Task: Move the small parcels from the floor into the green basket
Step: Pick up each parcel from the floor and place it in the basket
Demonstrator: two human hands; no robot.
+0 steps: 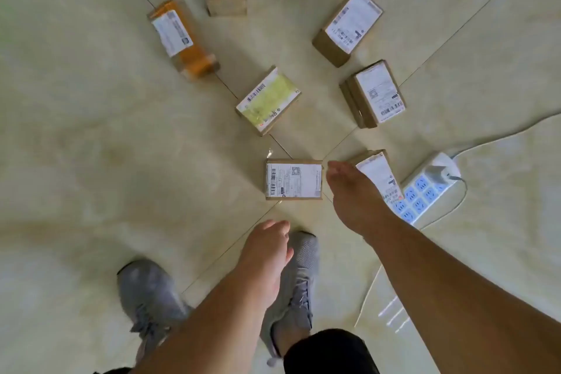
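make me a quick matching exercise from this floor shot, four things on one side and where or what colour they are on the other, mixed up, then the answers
Things:
1. parcel with orange tape
2. parcel with yellow-green label
3. power strip
4. right hand

Descriptions:
A. white with blue sockets, on the floor at the right, cord trailing off
B. reaching down between two parcels nearest the person
C. far left of the group, lying at a slant
D. middle of the group, beyond the parcel nearest the feet

Pairs: 1-C, 2-D, 3-A, 4-B
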